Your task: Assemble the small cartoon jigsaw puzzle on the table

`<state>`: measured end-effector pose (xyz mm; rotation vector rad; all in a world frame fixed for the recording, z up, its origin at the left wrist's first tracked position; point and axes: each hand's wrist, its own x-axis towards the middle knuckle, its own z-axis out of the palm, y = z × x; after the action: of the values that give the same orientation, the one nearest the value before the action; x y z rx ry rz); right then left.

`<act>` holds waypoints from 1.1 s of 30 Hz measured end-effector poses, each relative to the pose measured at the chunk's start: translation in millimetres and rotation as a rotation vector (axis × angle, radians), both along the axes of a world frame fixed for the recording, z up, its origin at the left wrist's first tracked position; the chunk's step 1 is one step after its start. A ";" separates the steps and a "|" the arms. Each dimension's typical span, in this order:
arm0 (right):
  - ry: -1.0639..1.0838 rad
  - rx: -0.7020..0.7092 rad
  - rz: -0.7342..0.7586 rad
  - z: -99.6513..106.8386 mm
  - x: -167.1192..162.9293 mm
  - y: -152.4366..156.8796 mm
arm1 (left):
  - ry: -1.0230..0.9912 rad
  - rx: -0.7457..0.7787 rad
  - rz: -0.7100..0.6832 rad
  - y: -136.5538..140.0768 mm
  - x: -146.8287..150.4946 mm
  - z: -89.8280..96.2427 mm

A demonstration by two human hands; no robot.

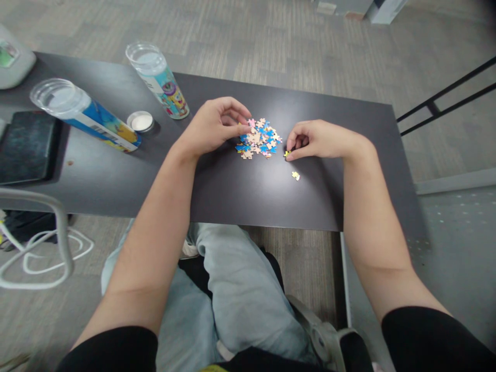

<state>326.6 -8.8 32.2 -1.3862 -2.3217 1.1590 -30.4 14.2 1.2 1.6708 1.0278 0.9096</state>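
A heap of small jigsaw puzzle pieces (259, 138), blue, tan and pink, lies on the dark table. My left hand (225, 121) reaches in at the heap's left edge, its thumb and curved fingers a little apart and touching or just above the pieces. To the right of the heap, my right hand (315, 139) pinches a yellow puzzle piece (287, 154) between thumb and forefinger, low at the tabletop. One loose yellowish puzzle piece (296, 176) lies just below that hand, nearer to me.
Two clear-topped printed tubes, one blue (87, 113) and one multicoloured (160, 82), stand on the left of the table (240, 201). Between them sits a round white lid (140, 121). Farther left are a black case (29, 147) and a whitish container (13, 59).
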 end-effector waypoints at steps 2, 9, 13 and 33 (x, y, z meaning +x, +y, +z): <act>0.011 -0.012 -0.004 -1.7 -0.8 0.2 | 0.006 0.007 0.000 0.7 -1.1 -1.0; 0.054 0.007 -0.013 -4.8 1.6 0.5 | 0.024 -0.007 0.013 3.0 -1.3 -0.7; -0.011 0.075 0.029 -6.0 7.6 0.3 | -0.004 -0.034 0.012 1.1 1.6 2.4; 0.000 0.285 0.005 -22.7 -22.0 7.2 | 0.231 0.191 -0.027 10.8 -11.0 -10.9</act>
<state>304.6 -1.6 9.5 -1.2769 -2.3780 0.7891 -41.3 25.0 -9.7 1.9809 1.0957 0.8314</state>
